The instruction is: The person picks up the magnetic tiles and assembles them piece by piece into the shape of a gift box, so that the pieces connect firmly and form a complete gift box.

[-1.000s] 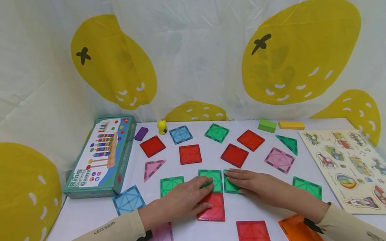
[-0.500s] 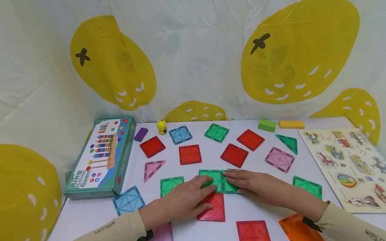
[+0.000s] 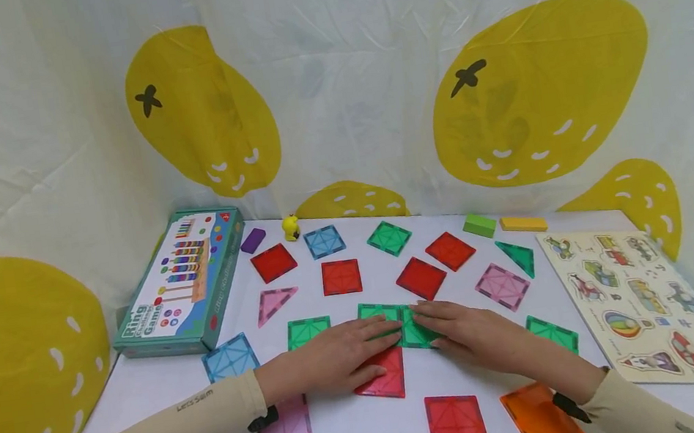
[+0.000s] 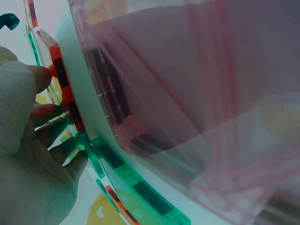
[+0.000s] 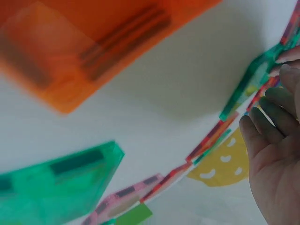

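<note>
Two green square magnetic tiles lie edge to edge mid-table, the left green tile [image 3: 370,309] and the right green tile [image 3: 413,334]. A red square tile [image 3: 395,376] sits directly below the left one. My left hand [image 3: 346,355] lies across the red tile and the left green tile, its fingers extended to the right and hiding parts of both. Fingers of my right hand [image 3: 476,331] rest on the right green tile. In the left wrist view my thumb touches the edge of the red tile [image 4: 58,70]. The right wrist view shows my right fingers beside a green tile [image 5: 253,77].
Loose tiles surround the hands, among them a pink tile [image 3: 290,428], a red tile [image 3: 458,429] and an orange tile [image 3: 536,423]. A boxed ring game [image 3: 180,284] stands at left, a wooden picture puzzle [image 3: 649,307] at right. A yellow figurine [image 3: 292,228] stands at the back.
The gap between the two green tiles has closed; they now touch. My left fingers have slid to the right over the tiles, and my right hand has shifted slightly to the right.
</note>
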`<action>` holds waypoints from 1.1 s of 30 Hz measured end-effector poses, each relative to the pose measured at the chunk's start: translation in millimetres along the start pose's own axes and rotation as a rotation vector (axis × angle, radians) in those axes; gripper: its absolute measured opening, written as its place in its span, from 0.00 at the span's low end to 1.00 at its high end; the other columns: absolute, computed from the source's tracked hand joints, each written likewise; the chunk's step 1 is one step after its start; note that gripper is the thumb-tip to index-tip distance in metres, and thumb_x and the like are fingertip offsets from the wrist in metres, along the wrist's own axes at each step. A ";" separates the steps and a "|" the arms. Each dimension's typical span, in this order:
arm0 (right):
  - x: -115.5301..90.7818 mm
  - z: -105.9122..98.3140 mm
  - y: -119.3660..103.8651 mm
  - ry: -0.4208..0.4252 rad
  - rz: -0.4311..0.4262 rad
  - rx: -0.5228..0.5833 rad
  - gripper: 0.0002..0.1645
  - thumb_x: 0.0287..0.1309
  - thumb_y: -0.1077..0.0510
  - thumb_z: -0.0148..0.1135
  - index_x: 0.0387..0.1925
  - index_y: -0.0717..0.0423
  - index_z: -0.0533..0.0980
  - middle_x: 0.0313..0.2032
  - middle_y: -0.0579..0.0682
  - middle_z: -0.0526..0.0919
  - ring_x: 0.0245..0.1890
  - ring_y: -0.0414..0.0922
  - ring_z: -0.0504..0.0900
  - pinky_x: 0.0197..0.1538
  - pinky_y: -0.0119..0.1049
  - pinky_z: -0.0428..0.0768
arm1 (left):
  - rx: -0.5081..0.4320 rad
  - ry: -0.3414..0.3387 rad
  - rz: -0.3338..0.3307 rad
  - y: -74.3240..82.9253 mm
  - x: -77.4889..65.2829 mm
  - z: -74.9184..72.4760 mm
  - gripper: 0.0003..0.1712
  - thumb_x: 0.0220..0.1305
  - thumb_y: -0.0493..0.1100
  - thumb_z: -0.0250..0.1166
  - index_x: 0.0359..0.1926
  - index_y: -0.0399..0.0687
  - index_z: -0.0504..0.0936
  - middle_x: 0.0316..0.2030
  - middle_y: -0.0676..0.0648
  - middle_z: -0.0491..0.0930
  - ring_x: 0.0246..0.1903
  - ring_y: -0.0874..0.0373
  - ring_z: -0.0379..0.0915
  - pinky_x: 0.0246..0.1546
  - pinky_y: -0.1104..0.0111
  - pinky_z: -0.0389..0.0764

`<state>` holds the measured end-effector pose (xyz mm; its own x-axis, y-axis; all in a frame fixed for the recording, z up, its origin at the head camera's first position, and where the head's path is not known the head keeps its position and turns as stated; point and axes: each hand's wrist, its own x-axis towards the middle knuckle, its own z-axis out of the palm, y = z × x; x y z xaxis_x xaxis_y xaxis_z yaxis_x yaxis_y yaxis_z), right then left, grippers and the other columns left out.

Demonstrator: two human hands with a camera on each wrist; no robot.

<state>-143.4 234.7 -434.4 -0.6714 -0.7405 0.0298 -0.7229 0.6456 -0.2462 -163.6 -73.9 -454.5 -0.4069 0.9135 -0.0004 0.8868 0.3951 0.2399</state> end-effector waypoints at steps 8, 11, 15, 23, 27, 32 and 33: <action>-25.4 -11.7 -9.8 -0.041 0.008 0.020 0.32 0.73 0.49 0.67 0.75 0.47 0.74 0.71 0.43 0.76 0.71 0.48 0.73 0.61 0.49 0.81 | -0.027 0.010 -0.008 -2.7 -1.1 1.6 0.39 0.80 0.57 0.60 0.82 0.48 0.62 0.80 0.50 0.60 0.79 0.51 0.52 0.74 0.59 0.63; -34.8 -9.5 -14.0 -0.077 -0.012 0.019 0.32 0.74 0.45 0.66 0.75 0.43 0.74 0.69 0.39 0.77 0.70 0.46 0.73 0.60 0.49 0.82 | -0.029 0.011 -0.007 -2.7 -1.5 1.7 0.39 0.79 0.57 0.60 0.82 0.49 0.62 0.80 0.50 0.59 0.79 0.50 0.51 0.74 0.59 0.63; -43.2 -4.7 -21.2 -0.066 -0.115 0.015 0.29 0.74 0.44 0.66 0.72 0.42 0.77 0.66 0.38 0.80 0.67 0.45 0.77 0.57 0.48 0.84 | -0.034 0.019 -0.006 -2.8 -1.3 2.7 0.39 0.79 0.57 0.60 0.82 0.49 0.62 0.80 0.50 0.60 0.79 0.51 0.51 0.74 0.59 0.63; -54.0 5.2 -36.4 -0.011 -0.251 0.097 0.27 0.72 0.44 0.68 0.68 0.41 0.81 0.60 0.34 0.83 0.62 0.41 0.80 0.53 0.40 0.86 | -0.051 0.031 0.006 -3.7 -1.5 4.5 0.39 0.80 0.57 0.60 0.83 0.49 0.61 0.80 0.50 0.59 0.79 0.50 0.51 0.74 0.58 0.61; -58.4 10.6 -40.8 0.013 -0.292 0.105 0.24 0.73 0.45 0.68 0.67 0.41 0.82 0.62 0.35 0.83 0.63 0.42 0.79 0.55 0.41 0.85 | -0.059 0.033 0.010 -4.3 -2.0 4.8 0.39 0.80 0.57 0.60 0.83 0.49 0.61 0.80 0.49 0.59 0.80 0.50 0.51 0.75 0.59 0.61; -60.4 15.6 -46.6 -0.023 -0.305 0.094 0.26 0.75 0.44 0.64 0.71 0.39 0.78 0.67 0.34 0.78 0.68 0.40 0.74 0.58 0.40 0.83 | -0.061 0.024 0.003 -5.0 -2.5 5.5 0.39 0.80 0.57 0.59 0.83 0.49 0.60 0.81 0.50 0.58 0.80 0.51 0.50 0.75 0.59 0.60; -60.3 16.6 -48.1 -0.037 -0.308 0.101 0.27 0.76 0.44 0.64 0.72 0.39 0.77 0.68 0.35 0.77 0.68 0.40 0.74 0.58 0.39 0.83 | -0.063 0.021 0.001 -5.1 -2.5 5.4 0.39 0.80 0.57 0.59 0.83 0.49 0.60 0.81 0.50 0.58 0.80 0.51 0.49 0.75 0.59 0.59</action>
<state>-65.5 245.2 -440.4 -0.4158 -0.9057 0.0831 -0.8702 0.3696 -0.3258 -165.9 -77.6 -461.0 -0.4111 0.9114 0.0204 0.8718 0.3865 0.3009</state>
